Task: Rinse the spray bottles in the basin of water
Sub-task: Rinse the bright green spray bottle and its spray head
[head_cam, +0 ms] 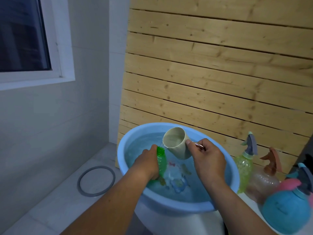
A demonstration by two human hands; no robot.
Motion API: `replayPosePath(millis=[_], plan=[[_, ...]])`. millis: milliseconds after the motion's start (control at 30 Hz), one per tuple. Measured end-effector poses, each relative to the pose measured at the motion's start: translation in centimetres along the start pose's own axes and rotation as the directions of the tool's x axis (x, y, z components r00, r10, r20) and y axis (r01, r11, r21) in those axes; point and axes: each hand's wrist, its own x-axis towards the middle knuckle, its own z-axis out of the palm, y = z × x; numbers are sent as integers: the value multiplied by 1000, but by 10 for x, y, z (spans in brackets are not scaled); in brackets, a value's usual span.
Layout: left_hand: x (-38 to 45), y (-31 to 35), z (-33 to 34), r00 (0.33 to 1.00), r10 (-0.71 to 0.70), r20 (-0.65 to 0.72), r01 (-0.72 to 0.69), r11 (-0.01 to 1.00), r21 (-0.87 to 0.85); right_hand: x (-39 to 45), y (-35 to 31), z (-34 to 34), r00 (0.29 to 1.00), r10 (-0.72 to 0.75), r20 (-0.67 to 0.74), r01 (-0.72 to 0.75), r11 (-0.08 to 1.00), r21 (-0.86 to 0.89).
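One capless green ribbed bottle (161,162) over basin (225,168), left grip (149,164) wrapped round it; right grip (207,156) pinching beige cup (176,141) handle, pouring.

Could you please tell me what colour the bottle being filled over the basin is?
Bright translucent green bottle, gripped by the left hand; seen in the head view.

Head view, close above basin (225,197)

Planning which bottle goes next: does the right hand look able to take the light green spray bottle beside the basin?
Probably not yet: the right hand holds the beige cup. The light green spray bottle stands unobstructed beside the basin.
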Motion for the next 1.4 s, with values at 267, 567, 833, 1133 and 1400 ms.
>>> replayPosePath(millis=[267,567,833,1133,1400], plan=[[0,0,0,1000,-9,12,9,1000,-1,0,0,0,999,-26,-47,26,1000,-15],[-3,3,-2,999,4,52,-4,1000,8,-2,-2,-2,997,-74,-28,73,997,-38],[-4,3,-3,999,10,51,-9,1000,-6,-4,-3,-2,995,-102,-22,101,994,-41],[-5,3,-3,999,17,46,-16,1000,-21,-6,-4,-3,988,-148,-41,146,989,-37],[-5,4,-2,999,12,53,-11,1000,-19,-6,-6,-4,982,-178,-63,175,983,-59]])
